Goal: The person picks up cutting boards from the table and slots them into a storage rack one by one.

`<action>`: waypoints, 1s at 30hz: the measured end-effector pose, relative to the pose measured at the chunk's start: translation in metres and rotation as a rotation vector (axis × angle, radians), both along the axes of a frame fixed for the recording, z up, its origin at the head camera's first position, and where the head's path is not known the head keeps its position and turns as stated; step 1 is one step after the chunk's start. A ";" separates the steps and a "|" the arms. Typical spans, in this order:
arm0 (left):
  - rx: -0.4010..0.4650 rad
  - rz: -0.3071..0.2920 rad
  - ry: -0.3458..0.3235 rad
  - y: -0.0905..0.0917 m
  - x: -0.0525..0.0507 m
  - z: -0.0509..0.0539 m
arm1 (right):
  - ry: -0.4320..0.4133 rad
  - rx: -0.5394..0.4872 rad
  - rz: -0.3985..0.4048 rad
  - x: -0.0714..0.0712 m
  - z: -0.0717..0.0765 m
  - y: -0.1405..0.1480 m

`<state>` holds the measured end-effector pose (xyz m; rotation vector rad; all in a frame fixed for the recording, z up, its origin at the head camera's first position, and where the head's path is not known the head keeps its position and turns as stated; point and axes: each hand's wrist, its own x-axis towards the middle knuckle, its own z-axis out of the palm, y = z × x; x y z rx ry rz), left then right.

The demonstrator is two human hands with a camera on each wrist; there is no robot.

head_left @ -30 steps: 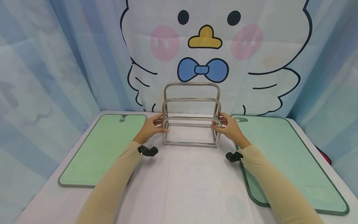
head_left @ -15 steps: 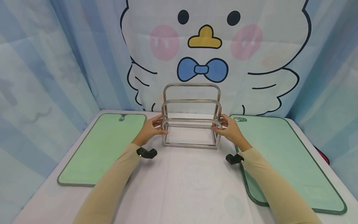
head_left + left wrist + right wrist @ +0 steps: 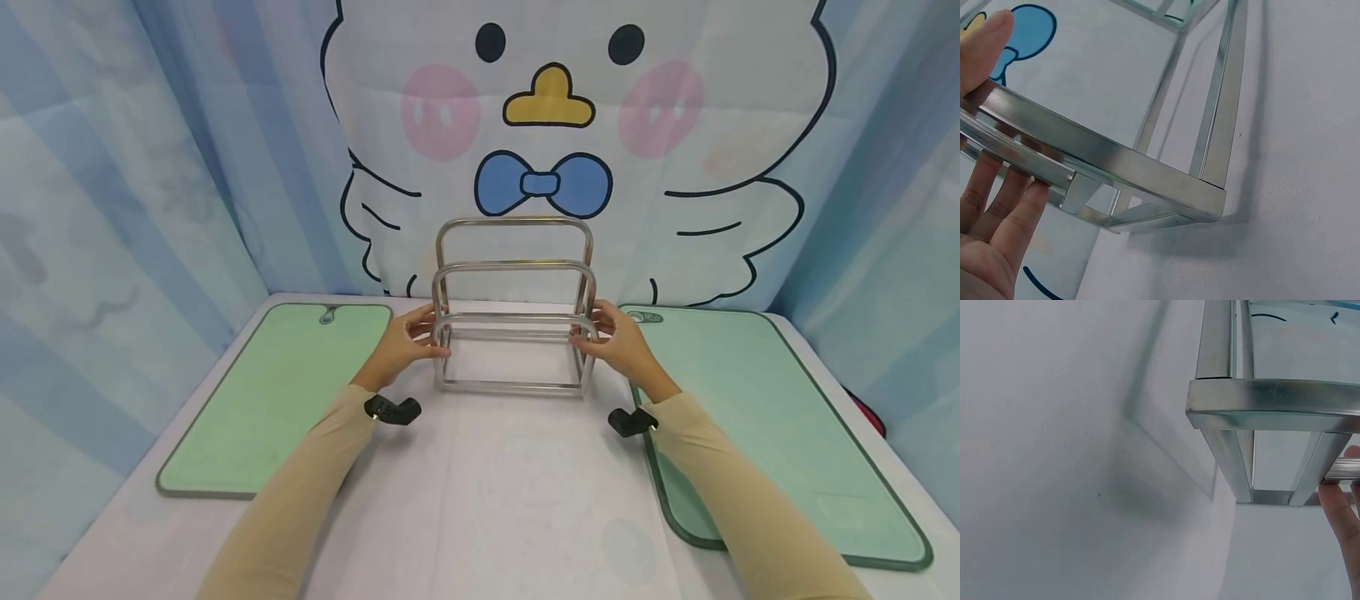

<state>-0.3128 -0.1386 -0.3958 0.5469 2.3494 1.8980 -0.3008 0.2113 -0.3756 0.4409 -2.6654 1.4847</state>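
A silvery metal rack (image 3: 510, 387) with three upright hoops stands upright at the back middle of the table. My left hand (image 3: 401, 346) grips its left side, the thumb toward the front hoop and the fingers behind. On the other side my right hand (image 3: 622, 342) grips the rack in a mirrored way. The left wrist view shows the left hand's fingers (image 3: 1019, 219) under a flat bar. In the right wrist view only some right fingers (image 3: 1338, 515) show, against a bar. The rack's shadow lies on the cloth; I cannot tell whether its base touches.
A light green cutting board (image 3: 277, 408) lies flat on the left of the table, and a larger dark-rimmed green one (image 3: 787, 417) lies on the right. White cloth (image 3: 517, 500) covers the table. A printed curtain (image 3: 547, 267) hangs right behind the rack.
Both hands keep their grip on the rack. It has shifted only very slightly in the view; the cutting boards stay in place.
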 end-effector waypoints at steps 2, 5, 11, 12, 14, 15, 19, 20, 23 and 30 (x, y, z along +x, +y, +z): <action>0.001 -0.003 -0.005 -0.001 0.002 0.001 | 0.003 0.002 -0.001 0.000 -0.001 0.000; -0.004 -0.003 -0.012 -0.002 0.006 0.002 | 0.002 0.001 -0.002 0.002 -0.002 -0.001; -0.023 0.000 -0.005 -0.004 0.013 0.001 | -0.012 -0.015 -0.002 0.007 -0.004 -0.003; -0.027 0.001 -0.005 -0.004 0.014 0.001 | -0.014 -0.015 -0.002 0.007 -0.005 -0.003; -0.036 -0.001 -0.004 -0.005 0.016 0.001 | -0.019 -0.022 0.003 0.009 -0.006 -0.003; -0.039 0.003 -0.009 -0.005 0.017 0.002 | -0.021 -0.023 0.005 0.009 -0.006 -0.003; -0.049 0.007 -0.014 -0.006 0.019 0.001 | -0.017 -0.031 0.015 0.011 -0.008 -0.003; -0.050 0.010 -0.017 -0.006 0.019 0.001 | -0.013 -0.033 0.018 0.012 -0.008 -0.003; -0.056 0.013 -0.013 -0.007 0.019 -0.001 | 0.000 -0.037 0.028 0.013 -0.009 -0.003; -0.057 0.009 -0.014 -0.008 0.020 -0.003 | 0.011 -0.019 0.025 0.016 -0.010 -0.002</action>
